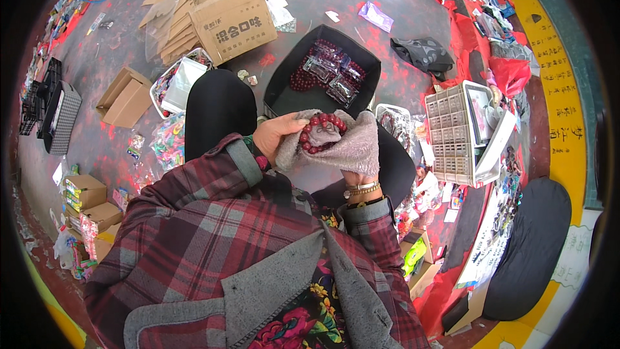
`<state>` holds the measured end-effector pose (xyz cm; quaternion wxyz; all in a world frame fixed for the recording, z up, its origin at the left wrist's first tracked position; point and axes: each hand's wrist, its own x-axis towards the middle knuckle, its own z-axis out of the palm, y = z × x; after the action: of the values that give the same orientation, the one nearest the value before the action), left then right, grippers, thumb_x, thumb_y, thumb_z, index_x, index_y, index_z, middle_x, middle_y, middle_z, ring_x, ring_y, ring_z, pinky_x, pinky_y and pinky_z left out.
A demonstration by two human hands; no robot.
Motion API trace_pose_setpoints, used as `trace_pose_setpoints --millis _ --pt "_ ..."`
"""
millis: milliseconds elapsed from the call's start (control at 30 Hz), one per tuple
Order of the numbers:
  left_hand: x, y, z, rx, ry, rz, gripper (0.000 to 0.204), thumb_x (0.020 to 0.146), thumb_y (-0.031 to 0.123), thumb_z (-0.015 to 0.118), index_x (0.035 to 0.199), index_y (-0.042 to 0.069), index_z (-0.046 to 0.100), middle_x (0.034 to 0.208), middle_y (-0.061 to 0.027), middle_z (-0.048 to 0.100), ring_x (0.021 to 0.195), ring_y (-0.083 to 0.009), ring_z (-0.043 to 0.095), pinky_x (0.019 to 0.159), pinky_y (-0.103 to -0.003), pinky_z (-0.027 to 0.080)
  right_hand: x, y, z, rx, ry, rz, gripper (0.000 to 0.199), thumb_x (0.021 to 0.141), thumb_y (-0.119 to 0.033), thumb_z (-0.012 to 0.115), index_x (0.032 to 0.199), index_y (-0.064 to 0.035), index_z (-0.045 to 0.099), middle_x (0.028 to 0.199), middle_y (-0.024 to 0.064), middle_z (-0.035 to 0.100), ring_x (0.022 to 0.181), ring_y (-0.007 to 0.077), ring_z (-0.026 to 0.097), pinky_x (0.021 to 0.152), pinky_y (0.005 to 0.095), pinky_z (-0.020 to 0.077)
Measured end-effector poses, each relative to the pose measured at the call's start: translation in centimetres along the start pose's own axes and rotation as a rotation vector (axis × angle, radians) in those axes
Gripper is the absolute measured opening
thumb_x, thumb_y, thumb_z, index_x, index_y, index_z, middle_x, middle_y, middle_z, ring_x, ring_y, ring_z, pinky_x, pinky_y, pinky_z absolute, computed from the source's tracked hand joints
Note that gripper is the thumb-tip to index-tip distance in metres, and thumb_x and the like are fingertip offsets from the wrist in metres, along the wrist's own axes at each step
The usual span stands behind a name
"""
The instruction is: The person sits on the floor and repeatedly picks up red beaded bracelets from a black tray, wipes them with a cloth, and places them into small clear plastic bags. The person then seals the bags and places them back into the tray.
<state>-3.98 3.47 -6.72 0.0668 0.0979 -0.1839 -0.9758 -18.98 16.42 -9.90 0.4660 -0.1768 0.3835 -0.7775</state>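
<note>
A dark red bead bracelet (306,145) lies against a greyish-pink fluffy cloth (359,148) above my lap. My left hand (278,134) is closed at the bracelet's left side, its thumb and fingers pinching the beads and the cloth edge. From below, my right hand (359,179) reaches up under the cloth, which is bunched over it and held by it; its fingers are hidden. Gold-coloured bracelets circle that wrist. Just beyond my hands stands a black open box (284,84) holding several dark red bead bracelets (303,80) and small clear packets (342,88).
Flattened cardboard and a carton (236,22) lie at the far left. Another open carton (124,97) is farther left. A cream plastic basket (448,132) stands to the right, near a black bag (423,55). A black cushion-like shape (529,249) lies at the lower right.
</note>
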Motion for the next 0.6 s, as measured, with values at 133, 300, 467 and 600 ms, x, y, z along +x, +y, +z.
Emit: trace_pose_setpoints --millis 133,300,467,600 --pt "-0.1 0.6 -1.5 -0.055 -0.01 -0.019 0.032 0.09 0.017 0.044 0.115 -0.002 0.052 0.108 -0.0152 0.059 0.098 -0.0244 0.059 0.089 -0.037 0.046 -0.7 0.2 -0.8 0.193 0.12 0.067 0.027 0.09 -0.015 0.05 0.115 -0.0082 0.043 0.109 0.0073 0.051 0.096 0.0195 0.052 0.087 0.0341 0.0465" --pt "0.7 -0.5 -2.7 0.216 0.07 -0.007 0.029 0.092 0.017 0.047 0.113 -0.002 0.053 0.106 -0.0099 0.06 0.094 -0.0164 0.059 0.085 -0.03 0.048 -0.4 -2.7 4.3 -1.056 -0.143 -0.044 0.022 0.086 -0.014 0.054 0.106 -0.0063 0.052 0.103 0.0059 0.056 0.094 0.0182 0.055 0.081 0.032 0.0474" --pt "0.7 -1.5 -2.4 0.397 0.135 -0.089 0.027 0.092 0.016 0.05 0.113 -0.001 0.053 0.103 -0.0063 0.06 0.091 -0.0124 0.059 0.081 -0.027 0.048 -1.5 -0.5 1.1 -0.701 -0.147 0.096 0.026 0.077 -0.011 0.059 0.101 -0.0021 0.056 0.101 0.0085 0.059 0.091 0.0184 0.058 0.079 0.0295 0.0468" --pt "0.8 -1.8 -1.8 0.33 0.189 -0.048 0.027 0.092 0.016 0.05 0.113 0.0 0.051 0.103 -0.006 0.06 0.091 -0.0117 0.058 0.081 -0.028 0.048 -1.3 -1.5 3.3 -1.399 -0.121 -0.356 0.024 0.072 -0.018 0.063 0.09 -0.0025 0.057 0.084 0.0087 0.058 0.078 0.0234 0.058 0.072 0.0311 0.047"
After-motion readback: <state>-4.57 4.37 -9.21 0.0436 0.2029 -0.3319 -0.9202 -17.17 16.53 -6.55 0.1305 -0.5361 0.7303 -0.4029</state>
